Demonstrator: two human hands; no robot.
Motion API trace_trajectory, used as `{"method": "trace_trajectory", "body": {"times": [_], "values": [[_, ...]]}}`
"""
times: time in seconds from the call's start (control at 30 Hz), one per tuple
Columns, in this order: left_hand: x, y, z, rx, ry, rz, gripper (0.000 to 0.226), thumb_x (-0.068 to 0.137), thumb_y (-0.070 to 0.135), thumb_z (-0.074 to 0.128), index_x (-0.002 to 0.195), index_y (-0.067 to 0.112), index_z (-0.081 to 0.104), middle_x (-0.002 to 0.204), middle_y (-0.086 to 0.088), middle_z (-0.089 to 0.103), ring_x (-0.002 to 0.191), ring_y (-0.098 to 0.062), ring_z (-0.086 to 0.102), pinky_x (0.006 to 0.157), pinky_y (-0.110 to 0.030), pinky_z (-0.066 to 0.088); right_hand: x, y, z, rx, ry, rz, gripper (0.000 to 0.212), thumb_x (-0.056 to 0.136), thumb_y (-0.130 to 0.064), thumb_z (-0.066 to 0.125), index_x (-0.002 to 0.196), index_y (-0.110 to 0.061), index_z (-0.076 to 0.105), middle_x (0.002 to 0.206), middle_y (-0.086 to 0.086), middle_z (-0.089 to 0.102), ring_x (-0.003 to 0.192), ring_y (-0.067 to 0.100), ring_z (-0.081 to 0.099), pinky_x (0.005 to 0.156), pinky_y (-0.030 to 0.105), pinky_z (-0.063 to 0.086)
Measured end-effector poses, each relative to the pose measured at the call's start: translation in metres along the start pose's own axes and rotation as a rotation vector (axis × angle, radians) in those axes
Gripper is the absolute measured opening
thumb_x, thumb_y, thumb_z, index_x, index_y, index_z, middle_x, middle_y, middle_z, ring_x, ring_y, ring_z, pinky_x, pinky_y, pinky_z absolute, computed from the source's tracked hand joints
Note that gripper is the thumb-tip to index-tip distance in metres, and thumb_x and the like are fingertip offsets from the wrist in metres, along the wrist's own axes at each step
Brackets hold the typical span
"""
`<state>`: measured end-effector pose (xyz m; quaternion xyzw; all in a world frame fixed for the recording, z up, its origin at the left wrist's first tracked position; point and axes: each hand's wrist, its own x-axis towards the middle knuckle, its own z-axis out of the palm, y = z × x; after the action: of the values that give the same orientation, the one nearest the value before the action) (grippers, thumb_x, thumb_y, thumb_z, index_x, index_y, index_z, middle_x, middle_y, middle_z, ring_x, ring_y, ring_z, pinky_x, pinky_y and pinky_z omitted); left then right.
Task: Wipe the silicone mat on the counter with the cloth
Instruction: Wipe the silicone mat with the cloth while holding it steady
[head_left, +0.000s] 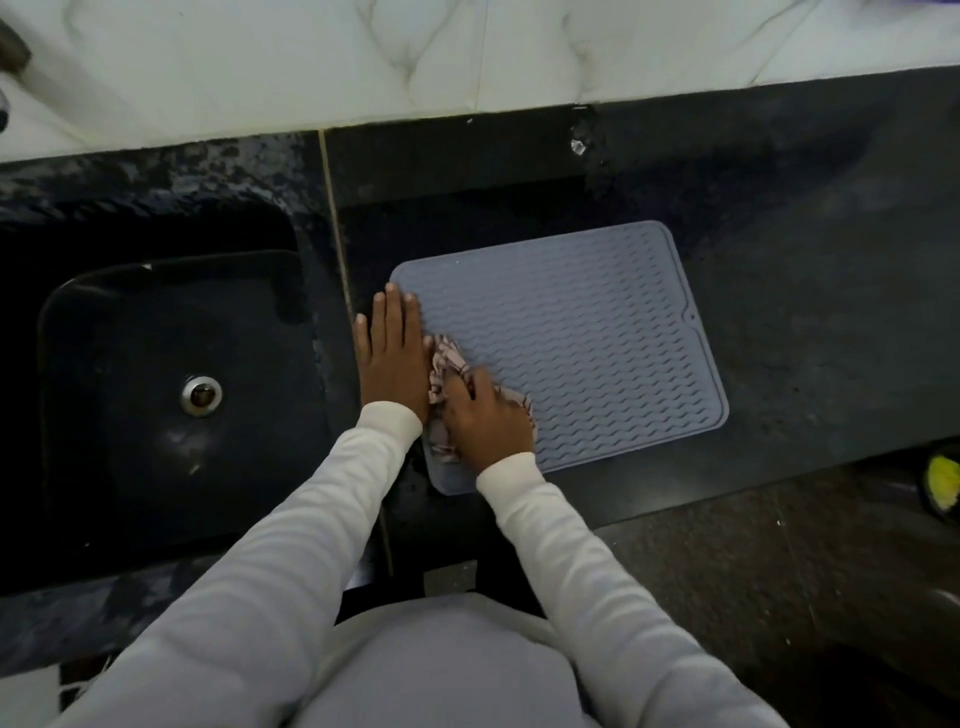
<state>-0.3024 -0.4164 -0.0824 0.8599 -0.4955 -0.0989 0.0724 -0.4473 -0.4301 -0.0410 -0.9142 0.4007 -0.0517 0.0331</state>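
A grey silicone mat (571, 332) with a wavy ribbed surface is laid flat on a dark counter (805, 312), just right of a black sink (171, 395) and slightly turned against the counter's front edge. A small hole is seen in a notch at the middle of the mat's right edge.

The left hand (392, 358) is laid flat, palm down, fingers straight and held close together — it is pressed over the mat's left edge, partly on the mat and partly on the counter beside it. Nothing is held in it.

A crumpled cloth (449, 366), pale with darker stripes, is gripped under the right hand (485, 415), whose fingers are curled over the bunched fabric. The cloth is pressed against the mat near its front-left corner, and folds of it are seen sticking out past the fingers toward the left hand and behind the knuckles to the right. The two hands are touching or nearly touching — which cannot be told.

Long white sleeves (571, 545) are worn to the wrists.

A metal drain (201, 396) is set in the sink's floor. A pale marbled wall (363, 57) is seen behind the counter, and something yellow-green (943, 480) is partly seen at the right edge, below the counter.
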Motion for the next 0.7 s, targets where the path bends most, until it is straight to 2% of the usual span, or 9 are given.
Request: {"method": "trace_trajectory", "body": {"times": [0.07,0.17,0.23,0.3,0.43,0.57,0.7], "values": [[0.002,-0.001,-0.002,-0.032,0.008,0.023,0.057,0.105,0.027,0.028,0.156,0.011,0.008,0.164,-0.014,0.001,0.151,-0.028,0.000,0.121,-0.048,-0.004,0.001,0.023,-0.004,-0.014,0.013,-0.041,0.035,0.080,-0.018,0.063,0.114,-0.018,0.054,0.088,0.011,0.062,0.045,0.026,0.055,0.038,0.031,0.044],[0.001,-0.003,-0.002,-0.047,0.027,0.040,0.057,0.105,0.026,0.026,0.156,0.012,0.006,0.164,-0.011,0.000,0.151,-0.026,0.000,0.122,-0.047,-0.003,0.006,0.079,-0.014,-0.036,-0.028,0.100,0.027,0.081,-0.016,0.061,0.107,-0.015,0.052,0.092,0.016,0.061,0.043,0.029,0.057,0.037,0.033,0.045],[0.001,-0.004,-0.001,-0.048,0.029,0.041,0.057,0.105,0.026,0.025,0.156,0.011,0.004,0.164,-0.011,0.000,0.151,-0.026,0.000,0.122,-0.047,0.000,0.004,0.128,-0.022,-0.038,-0.114,0.212,0.037,0.084,-0.016,0.065,0.118,-0.011,0.052,0.105,0.021,0.055,0.055,0.037,0.062,0.047,0.041,0.050],[0.001,-0.005,0.000,-0.042,0.035,0.045,0.057,0.105,0.026,0.025,0.156,0.010,0.004,0.164,-0.011,0.000,0.151,-0.026,0.000,0.122,-0.048,0.002,0.001,0.173,-0.030,-0.082,-0.173,0.285,0.041,0.090,-0.017,0.059,0.130,-0.010,0.048,0.115,0.023,0.050,0.070,0.043,0.063,0.059,0.046,0.050],[0.000,-0.007,0.000,-0.057,0.040,0.046,0.056,0.106,0.025,0.025,0.156,0.010,0.005,0.164,-0.011,0.000,0.151,-0.025,0.000,0.122,-0.046,0.000,0.005,0.232,-0.037,-0.136,-0.106,0.401,0.040,0.093,-0.015,0.051,0.132,-0.012,0.046,0.120,0.025,0.045,0.076,0.049,0.060,0.064,0.051,0.049],[0.002,-0.006,-0.003,-0.041,0.032,0.050,0.056,0.105,0.025,0.022,0.156,0.009,0.006,0.164,-0.011,0.000,0.151,-0.025,-0.001,0.123,-0.044,-0.001,0.000,0.279,-0.045,-0.130,-0.041,0.585,0.043,0.093,-0.018,0.053,0.134,-0.017,0.040,0.120,0.026,0.045,0.075,0.053,0.058,0.067,0.057,0.049],[0.005,-0.008,-0.007,-0.015,0.013,0.057,0.056,0.105,0.027,0.022,0.156,0.007,0.006,0.164,-0.012,0.001,0.151,-0.025,0.000,0.123,-0.043,0.001,0.000,0.259,-0.055,-0.021,0.057,0.641,0.047,0.090,-0.030,0.053,0.135,-0.014,0.047,0.122,0.023,0.050,0.089,0.050,0.057,0.072,0.052,0.047]]}}
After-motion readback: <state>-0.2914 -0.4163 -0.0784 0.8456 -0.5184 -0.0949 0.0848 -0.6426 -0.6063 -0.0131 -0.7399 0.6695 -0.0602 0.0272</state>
